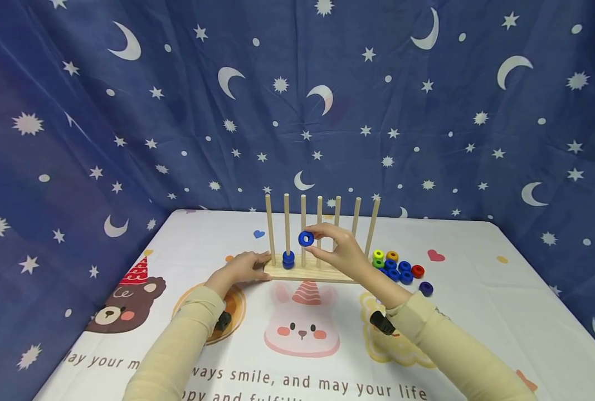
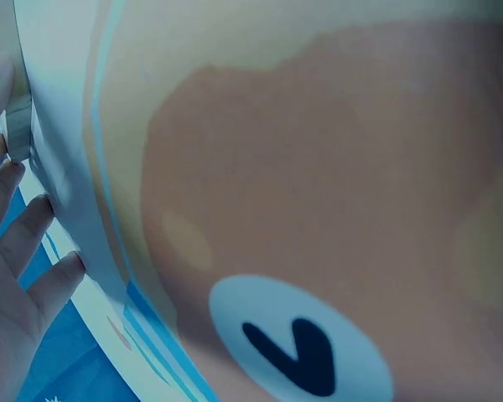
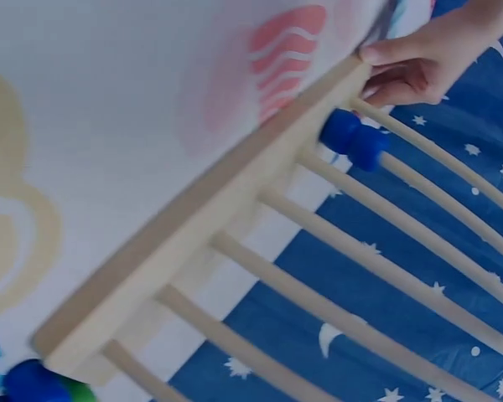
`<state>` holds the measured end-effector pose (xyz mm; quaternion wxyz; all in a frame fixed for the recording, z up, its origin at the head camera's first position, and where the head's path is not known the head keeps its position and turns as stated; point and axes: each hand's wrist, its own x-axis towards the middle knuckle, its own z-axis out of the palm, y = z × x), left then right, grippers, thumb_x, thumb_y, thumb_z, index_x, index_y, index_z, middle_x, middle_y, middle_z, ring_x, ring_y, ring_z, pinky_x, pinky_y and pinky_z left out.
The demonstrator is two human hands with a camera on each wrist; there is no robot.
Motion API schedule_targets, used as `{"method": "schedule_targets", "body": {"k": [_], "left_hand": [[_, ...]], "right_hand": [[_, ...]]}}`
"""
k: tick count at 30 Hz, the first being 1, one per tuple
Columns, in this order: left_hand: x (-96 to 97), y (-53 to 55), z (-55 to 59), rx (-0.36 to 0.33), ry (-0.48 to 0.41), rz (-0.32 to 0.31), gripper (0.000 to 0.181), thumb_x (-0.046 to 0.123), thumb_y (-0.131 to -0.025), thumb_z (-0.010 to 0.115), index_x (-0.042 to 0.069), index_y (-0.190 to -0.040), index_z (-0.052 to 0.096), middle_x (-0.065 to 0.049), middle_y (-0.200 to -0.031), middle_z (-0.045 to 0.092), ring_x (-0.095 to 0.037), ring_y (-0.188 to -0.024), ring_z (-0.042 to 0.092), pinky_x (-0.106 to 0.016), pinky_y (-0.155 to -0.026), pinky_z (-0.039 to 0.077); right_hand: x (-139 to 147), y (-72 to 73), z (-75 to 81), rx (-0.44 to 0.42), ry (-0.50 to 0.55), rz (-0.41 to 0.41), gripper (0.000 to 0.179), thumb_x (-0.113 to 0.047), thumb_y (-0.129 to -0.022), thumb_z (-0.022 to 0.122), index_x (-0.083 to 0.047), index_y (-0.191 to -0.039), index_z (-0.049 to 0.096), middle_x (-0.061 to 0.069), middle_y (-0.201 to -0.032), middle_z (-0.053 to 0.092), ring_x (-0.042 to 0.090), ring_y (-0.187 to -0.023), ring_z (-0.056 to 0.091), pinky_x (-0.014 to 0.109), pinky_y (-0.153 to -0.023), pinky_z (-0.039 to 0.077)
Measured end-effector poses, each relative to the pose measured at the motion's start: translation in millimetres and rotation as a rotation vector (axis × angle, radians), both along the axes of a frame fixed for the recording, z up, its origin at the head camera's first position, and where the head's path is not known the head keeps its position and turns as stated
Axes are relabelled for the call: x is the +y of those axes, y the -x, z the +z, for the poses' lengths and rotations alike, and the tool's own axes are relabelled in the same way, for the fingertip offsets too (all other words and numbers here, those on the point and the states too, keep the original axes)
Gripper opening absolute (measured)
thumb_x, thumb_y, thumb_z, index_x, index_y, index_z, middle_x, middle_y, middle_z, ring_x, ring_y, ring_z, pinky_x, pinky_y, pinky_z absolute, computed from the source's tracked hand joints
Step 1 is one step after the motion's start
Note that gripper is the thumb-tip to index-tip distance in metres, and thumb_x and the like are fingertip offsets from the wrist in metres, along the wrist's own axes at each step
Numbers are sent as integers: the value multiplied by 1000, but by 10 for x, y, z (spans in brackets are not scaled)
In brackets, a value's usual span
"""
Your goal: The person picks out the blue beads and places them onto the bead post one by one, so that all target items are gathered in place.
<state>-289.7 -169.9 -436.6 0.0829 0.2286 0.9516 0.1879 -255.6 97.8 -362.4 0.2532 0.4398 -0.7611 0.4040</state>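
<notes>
On a white printed table [image 1: 478, 267], a seven-peg wooden rack [image 1: 317, 274] stands toward the far edge, two blue rings [image 1: 288, 260] stacked on its second peg from the left. A left hand [image 1: 244, 267] grips the base's left end. Multicolored loose rings [image 1: 405, 266] cluster beside its right end. A right hand [image 1: 340, 245] pinches one blue ring [image 1: 301, 239] upright above the base, before the third peg.
</notes>
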Motion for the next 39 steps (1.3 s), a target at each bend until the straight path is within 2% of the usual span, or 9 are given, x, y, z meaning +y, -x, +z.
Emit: {"method": "schedule_targets", "body": {"k": [5,11,18,22,26,33,39], "left_hand": [[30,-5,19,-4,2,-2,59,29,-83,71,2,-132,53,-14,-141,47,-39,-129,45,-50,-107,37],[28,-19,1,-36,28,23,59,29,-84,70,4,-134,52,-12,-143,45,-40,-129,44,-51,-107,37],[28,-2,-11,-22,18,5,59,28,-84,70,4,-134,52,-12,-143,45,-40,-129,44,-51,-107,36],[9,3,-7,-1,17,-3,59,28,-84,71,3,-133,52,-14,-142,46,-40,-128,45,-50,-106,38],[-1,-2,-6,-16,3,15,59,28,-83,71,3,-133,53,-13,-142,46,-39,-128,45,-50,-106,38],[19,-11,-4,-24,1,16,59,29,-82,72,3,-133,53,-12,-142,47,-39,-127,47,-50,-105,39],[6,-20,-15,-5,-1,12,59,28,-82,72,2,-131,54,-13,-141,47,-41,-127,46,-51,-105,38]], "right_hand": [[-80,34,127,8,7,-22,39,1,-75,75,4,-113,64,15,-101,70,24,-87,66,36,-80,57],[-195,88,286,15,15,-29,37,-1,-78,73,4,-114,64,16,-101,70,25,-88,66,35,-81,57],[-246,147,445,-13,26,-64,35,-3,-79,73,4,-112,64,17,-102,70,25,-89,67,34,-82,57],[-283,197,500,-38,8,-98,34,-7,-81,72,2,-113,64,15,-105,69,24,-92,66,35,-83,56],[-326,242,536,-76,-15,-122,35,-10,-83,70,0,-116,63,14,-107,68,24,-95,64,34,-86,55],[-343,304,568,-104,-5,-146,36,-8,-83,70,3,-117,63,14,-98,68,24,-86,64,32,-77,55],[-360,360,602,-123,12,-149,36,-10,-84,70,4,-116,62,15,-98,67,23,-85,63,32,-77,55]]}}
